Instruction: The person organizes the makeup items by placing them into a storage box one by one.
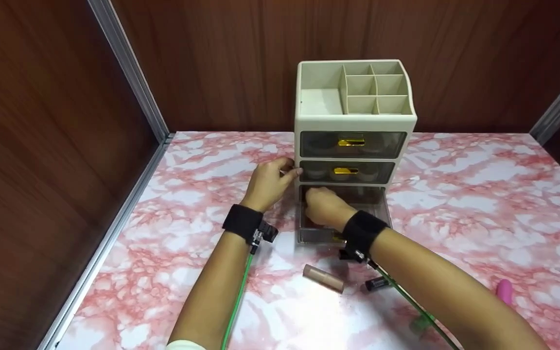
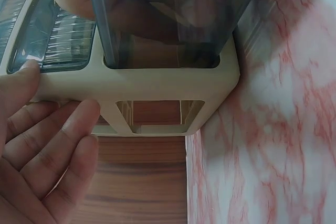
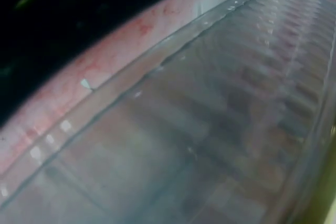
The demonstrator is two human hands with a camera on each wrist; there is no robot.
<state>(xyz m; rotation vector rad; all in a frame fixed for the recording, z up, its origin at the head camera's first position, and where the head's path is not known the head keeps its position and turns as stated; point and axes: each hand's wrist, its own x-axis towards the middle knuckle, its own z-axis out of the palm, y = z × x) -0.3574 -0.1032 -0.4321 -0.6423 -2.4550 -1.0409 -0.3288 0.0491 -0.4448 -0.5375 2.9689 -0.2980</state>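
Note:
A cream desktop organizer (image 1: pixel 358 122) stands upright with its clear bottom drawer (image 1: pixel 316 236) pulled out. My left hand (image 1: pixel 271 182) rests against its left side at middle-drawer height. In the left wrist view, the left thumb (image 2: pixel 26 74) touches the front edge while the extended fingers (image 2: pixel 58 135) lie along the side wall. My right hand (image 1: pixel 328 206) reaches down into the bottom drawer near its left wall. Its fingertips, and anything between them, are hidden in the head view and blurred through the drawer wall. Only the ribbed clear drawer (image 3: pixel 184 129) fills much of the right wrist view.
In front of the organizer lie a beige-brown tube (image 1: pixel 323 278), a black tube (image 1: pixel 377 283) and a dark item (image 1: pixel 344 254), partly covered by the right wrist. Farther right are a pink object (image 1: pixel 504 291) and a green one (image 1: pixel 421 323). Wooden panels (image 1: pixel 212 63) enclose the table.

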